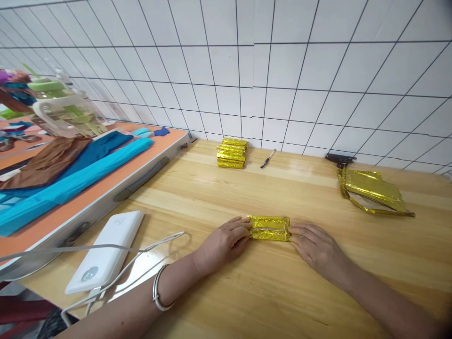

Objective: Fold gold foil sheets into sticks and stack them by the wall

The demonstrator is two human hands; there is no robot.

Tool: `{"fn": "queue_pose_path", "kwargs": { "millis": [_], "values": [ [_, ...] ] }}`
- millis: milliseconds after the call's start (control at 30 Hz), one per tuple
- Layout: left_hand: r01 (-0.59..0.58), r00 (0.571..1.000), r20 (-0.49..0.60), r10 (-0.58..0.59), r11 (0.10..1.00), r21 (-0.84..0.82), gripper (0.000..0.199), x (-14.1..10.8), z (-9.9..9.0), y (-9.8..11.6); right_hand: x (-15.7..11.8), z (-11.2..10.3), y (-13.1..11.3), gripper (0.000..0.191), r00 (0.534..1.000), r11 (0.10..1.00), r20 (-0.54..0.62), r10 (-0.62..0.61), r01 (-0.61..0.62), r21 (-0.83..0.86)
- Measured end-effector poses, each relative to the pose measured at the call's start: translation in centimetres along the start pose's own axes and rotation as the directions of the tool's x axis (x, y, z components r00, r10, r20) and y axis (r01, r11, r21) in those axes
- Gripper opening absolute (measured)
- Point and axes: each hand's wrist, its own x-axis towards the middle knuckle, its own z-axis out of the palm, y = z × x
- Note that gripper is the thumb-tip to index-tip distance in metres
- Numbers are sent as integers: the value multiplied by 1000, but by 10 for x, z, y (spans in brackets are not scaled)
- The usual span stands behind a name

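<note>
A small folded piece of gold foil [269, 228] lies flat on the wooden table [197, 188]. My left hand [226, 238] holds its left end, fingers together and pressed on the edge. At the right end, the fingers of my right hand [316, 245] are pressed together on the foil. Behind, near the wall, sits a stack of pleated gold foil [231, 153]. Further right lies a larger gold foil bundle [376, 190] with a loose strip, beside a black clip [341, 159].
A pen [268, 159] lies near the tiled wall. On the left, a white power bank [106, 252] with white cables rests beside my left forearm. An orange-topped surface [141, 155] there holds blue and brown fabric [49, 162] and a green-lidded jug [67, 110].
</note>
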Motion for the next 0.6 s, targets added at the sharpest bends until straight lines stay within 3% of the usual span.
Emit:
{"fn": "queue_pose_path", "kwargs": {
  "millis": [367, 600],
  "values": [
    [108, 994, 35, -105, 988, -107, 12, 2, -6, 4, 5, 3, -4, 12, 985, 977, -2, 173, -171, 128],
    [144, 988, -33, -152, 975, -166, 13, -1, 0, 2, 19, -3, -4, 11, 967, 938, 47, 252, -256, 235]
  ]
}}
